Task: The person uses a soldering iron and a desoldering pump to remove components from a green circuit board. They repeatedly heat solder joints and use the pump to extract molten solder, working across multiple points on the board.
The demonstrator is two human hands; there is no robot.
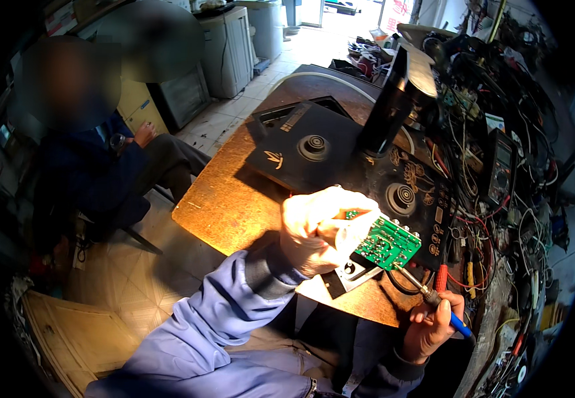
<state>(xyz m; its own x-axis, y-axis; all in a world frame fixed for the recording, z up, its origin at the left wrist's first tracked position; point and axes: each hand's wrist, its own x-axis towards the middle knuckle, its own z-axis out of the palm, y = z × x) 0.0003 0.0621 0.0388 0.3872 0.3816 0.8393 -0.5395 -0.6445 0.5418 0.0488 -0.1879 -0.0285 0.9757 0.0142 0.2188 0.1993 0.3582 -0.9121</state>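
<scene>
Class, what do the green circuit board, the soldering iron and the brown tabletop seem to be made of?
Green circuit board: probably coated laminate, given its flat green face with pale solder-like spots.
Soldering iron: the shiny grey shaft looks metal; the smooth blue handle end, likely plastic.
Brown tabletop: mottled, worn-looking, perhaps wood or wood-based board.

Left hand (324,229) gripped green circuit board (393,242) over brown worktop (216,215); right hand (432,325) held blue-handled soldering iron (429,294), tip at board's lower edge.
</scene>
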